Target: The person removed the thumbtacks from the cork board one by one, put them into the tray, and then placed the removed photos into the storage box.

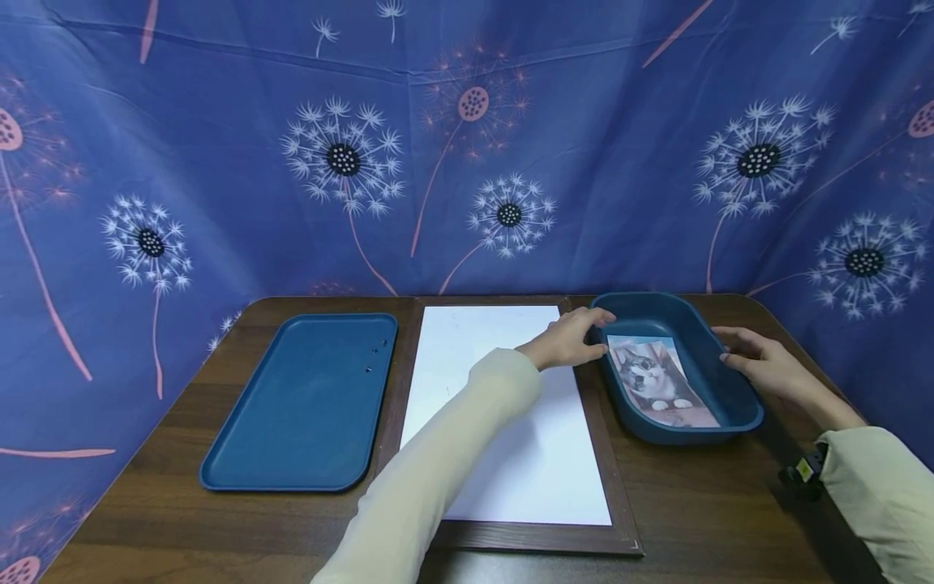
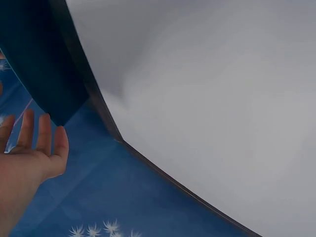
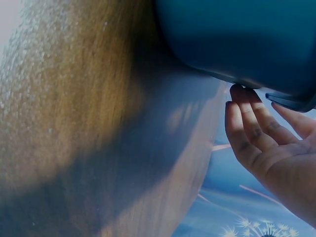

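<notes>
A deep blue plastic basin [image 1: 700,349] stands at the right of the table, and a cat photo [image 1: 657,383] lies inside it on the left. My left hand [image 1: 572,337] reaches across to the basin's left rim, its fingertips at the edge; in the left wrist view the fingers of the left hand [image 2: 34,153] look nearly straight. Against the opposite side, my right hand [image 1: 766,365] has its fingertips at the right rim. In the right wrist view, extended fingers of the right hand [image 3: 274,138] touch the basin's outer wall [image 3: 237,49] below its lip.
A white board [image 1: 525,462] in a dark brown frame lies mid-table, under my left forearm. Left of it is a flat blue tray [image 1: 299,405] with several tiny dark bits near its right edge. Blue dandelion-print cloth [image 1: 613,162] hangs behind the wooden table [image 1: 146,503].
</notes>
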Demonstrator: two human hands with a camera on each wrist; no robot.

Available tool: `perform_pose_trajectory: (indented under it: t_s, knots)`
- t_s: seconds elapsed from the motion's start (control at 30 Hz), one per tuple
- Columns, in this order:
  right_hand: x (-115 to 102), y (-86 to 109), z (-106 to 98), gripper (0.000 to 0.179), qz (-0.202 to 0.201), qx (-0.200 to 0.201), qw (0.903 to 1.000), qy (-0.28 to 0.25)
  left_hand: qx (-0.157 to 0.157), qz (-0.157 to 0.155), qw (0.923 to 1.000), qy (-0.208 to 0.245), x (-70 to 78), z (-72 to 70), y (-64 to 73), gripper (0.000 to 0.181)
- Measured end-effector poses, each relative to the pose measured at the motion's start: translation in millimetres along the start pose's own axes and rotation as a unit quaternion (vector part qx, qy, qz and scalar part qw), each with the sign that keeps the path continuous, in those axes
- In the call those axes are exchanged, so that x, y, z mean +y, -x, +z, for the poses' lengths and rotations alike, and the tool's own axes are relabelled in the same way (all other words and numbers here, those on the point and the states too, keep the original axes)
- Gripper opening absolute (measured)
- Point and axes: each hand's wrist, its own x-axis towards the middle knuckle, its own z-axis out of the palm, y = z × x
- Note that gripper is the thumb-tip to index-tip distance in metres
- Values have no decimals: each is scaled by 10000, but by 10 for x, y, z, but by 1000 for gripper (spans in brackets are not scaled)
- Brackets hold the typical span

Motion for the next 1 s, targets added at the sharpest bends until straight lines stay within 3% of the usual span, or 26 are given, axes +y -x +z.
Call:
perform_pose_trajectory:
  t_s: [0.37, 1.0]
  knots:
    - [-27, 40, 22, 43, -189, 180, 9995, 169, -29, 2, 9998, -206, -195, -93, 185, 48]
    - [-54, 86, 40, 44, -339, 191, 9989, 263, 163, -387, 9987, -288, -766, -350, 759, 49]
